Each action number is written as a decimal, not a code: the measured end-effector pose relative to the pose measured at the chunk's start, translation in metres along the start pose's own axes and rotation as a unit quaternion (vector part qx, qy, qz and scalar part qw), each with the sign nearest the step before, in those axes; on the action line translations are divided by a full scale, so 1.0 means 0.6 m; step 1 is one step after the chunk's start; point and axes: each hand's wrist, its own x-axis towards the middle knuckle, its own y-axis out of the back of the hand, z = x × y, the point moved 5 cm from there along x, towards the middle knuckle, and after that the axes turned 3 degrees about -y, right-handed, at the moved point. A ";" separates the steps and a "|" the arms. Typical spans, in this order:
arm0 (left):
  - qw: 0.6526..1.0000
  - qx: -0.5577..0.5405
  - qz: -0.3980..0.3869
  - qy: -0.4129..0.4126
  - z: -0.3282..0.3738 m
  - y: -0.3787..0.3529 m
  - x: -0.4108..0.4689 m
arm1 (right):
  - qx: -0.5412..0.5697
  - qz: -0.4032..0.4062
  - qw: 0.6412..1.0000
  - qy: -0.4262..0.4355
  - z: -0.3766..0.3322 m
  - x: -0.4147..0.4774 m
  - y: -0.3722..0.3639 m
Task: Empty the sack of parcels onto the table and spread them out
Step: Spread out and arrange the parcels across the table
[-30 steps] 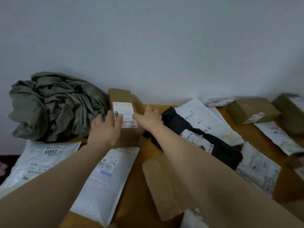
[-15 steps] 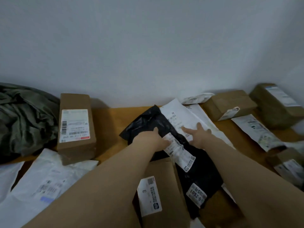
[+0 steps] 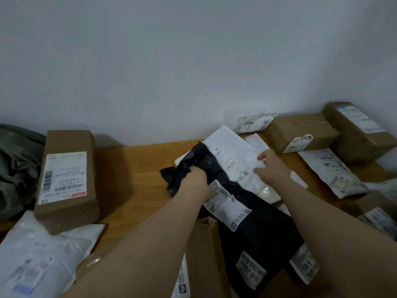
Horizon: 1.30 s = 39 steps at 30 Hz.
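Observation:
Parcels lie spread over a wooden table [image 3: 137, 168]. My left hand [image 3: 194, 179] grips the crumpled top end of a black mailer bag [image 3: 251, 220] with white labels in the middle of the table. My right hand [image 3: 271, 168] rests with fingers spread on a white mailer bag [image 3: 229, 153] that lies partly under the black one. The grey-green sack [image 3: 17, 168] sits crumpled at the far left edge. A tall brown box [image 3: 68, 181] with a white label stands beside the sack.
Two brown boxes [image 3: 300, 134] [image 3: 358, 132] sit at the back right against the white wall, with white mailers [image 3: 332, 171] around them. A white mailer [image 3: 40, 254] lies at the front left, a brown flat parcel [image 3: 206, 254] under my left forearm.
Both hands left the tall brown box and moved right. My left hand now grasps the black bag's end; my right hand slid up onto the white mailer. The view swung right.

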 end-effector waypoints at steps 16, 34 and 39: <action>0.995 0.069 0.018 -0.071 0.029 0.037 0.032 | -0.084 -0.036 0.992 -0.085 0.063 0.043 0.005; 0.986 0.147 0.003 -0.075 0.043 0.050 0.069 | -0.115 0.085 0.974 0.177 -0.115 0.126 0.070; 0.978 0.189 -0.050 -0.072 0.012 0.017 0.093 | -0.167 0.051 0.973 0.150 -0.129 0.189 0.063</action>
